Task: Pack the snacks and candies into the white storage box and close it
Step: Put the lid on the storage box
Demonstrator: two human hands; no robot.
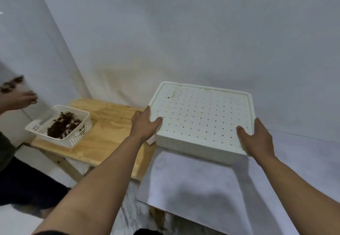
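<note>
Head view: box point(200, 117) between both grips

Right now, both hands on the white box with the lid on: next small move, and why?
Probably lift the lid off. The left hand and right hand grip opposite edges of the closed white box, while the snacks sit in the basket on the wooden table. Nothing can be packed until it is open.

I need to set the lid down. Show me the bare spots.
Bare wood on the wooden table between the basket and the left hand; bare grey surface in front of the white storage box. The basket's corner is crowded.
</note>
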